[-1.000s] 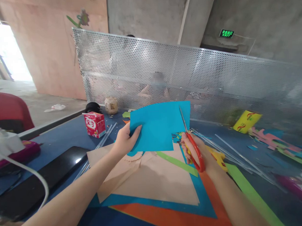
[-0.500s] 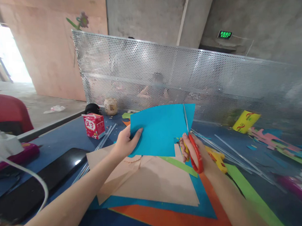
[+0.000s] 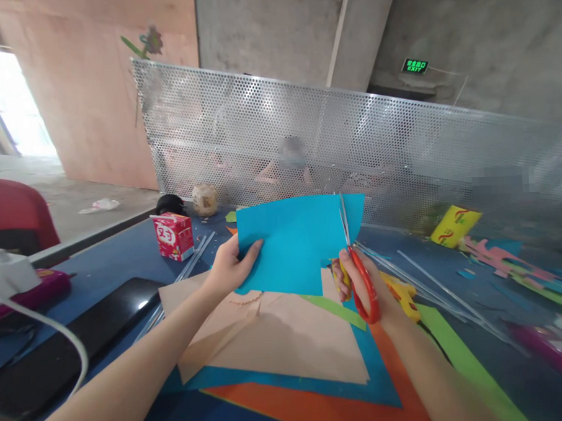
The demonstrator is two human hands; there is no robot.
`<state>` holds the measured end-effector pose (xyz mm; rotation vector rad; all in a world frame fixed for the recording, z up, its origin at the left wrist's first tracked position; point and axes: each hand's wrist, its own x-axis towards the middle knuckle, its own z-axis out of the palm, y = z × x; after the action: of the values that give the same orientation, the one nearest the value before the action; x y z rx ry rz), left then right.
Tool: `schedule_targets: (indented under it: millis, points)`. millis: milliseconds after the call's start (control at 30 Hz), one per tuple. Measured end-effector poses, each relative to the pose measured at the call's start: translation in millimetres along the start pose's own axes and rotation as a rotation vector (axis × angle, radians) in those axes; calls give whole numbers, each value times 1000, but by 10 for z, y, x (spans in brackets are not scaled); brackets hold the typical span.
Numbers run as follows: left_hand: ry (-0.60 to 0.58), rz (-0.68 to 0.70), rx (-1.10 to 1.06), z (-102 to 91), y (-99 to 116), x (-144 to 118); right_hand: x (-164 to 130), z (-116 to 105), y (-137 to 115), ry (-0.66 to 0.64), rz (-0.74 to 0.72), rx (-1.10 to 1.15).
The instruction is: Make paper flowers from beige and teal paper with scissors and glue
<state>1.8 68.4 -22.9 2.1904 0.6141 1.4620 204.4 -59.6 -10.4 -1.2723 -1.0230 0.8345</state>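
A bright blue sheet of paper [image 3: 287, 244] is held up above the table, its lower right part cut away. My left hand [image 3: 232, 262] pinches its left edge, thumb on the near face and fingers behind. My right hand [image 3: 358, 281] grips scissors [image 3: 369, 293] with red and yellow handles. Their blades point up and away, across the sheet near its right end, with a strip of blue lying to the right of them. Below lie beige sheets [image 3: 291, 340], over larger blue and orange paper [image 3: 271, 406].
A red drink carton [image 3: 173, 237] and black phone [image 3: 81, 334] are on the left. Behind my right hand lies a yellow glue gun [image 3: 403, 295]. Clear sticks [image 3: 424, 297], paper scraps [image 3: 506, 259] and a yellow roll [image 3: 455, 226] are on the right. A perforated metal panel [image 3: 259, 131] borders the back.
The scissor blades look more parted now, having been nearly together before. Both hands keep their hold, and the view has shifted slightly.
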Motion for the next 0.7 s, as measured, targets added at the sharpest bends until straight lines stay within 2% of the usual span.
schedule_targets:
  millis: [133, 267, 433, 500, 567, 700]
  points:
    - [4, -4, 13, -1, 1, 12, -27, 30, -52, 31, 64, 78]
    - [16, -57, -67, -6, 2, 4, -44, 52, -97, 52, 110, 41]
    - [27, -173, -312, -28, -23, 11, -41, 41, -40, 67, -23, -214]
    - [82, -178, -395, -39, -51, 36, -26, 25, 16, 42, -33, -263]
    - [168, -158, -375, -52, -84, 65, -12, 10, 65, 13, -44, -325]
    - [304, -68, -125, -94, -67, 98, -39, 19, 74, 9, -140, -591]
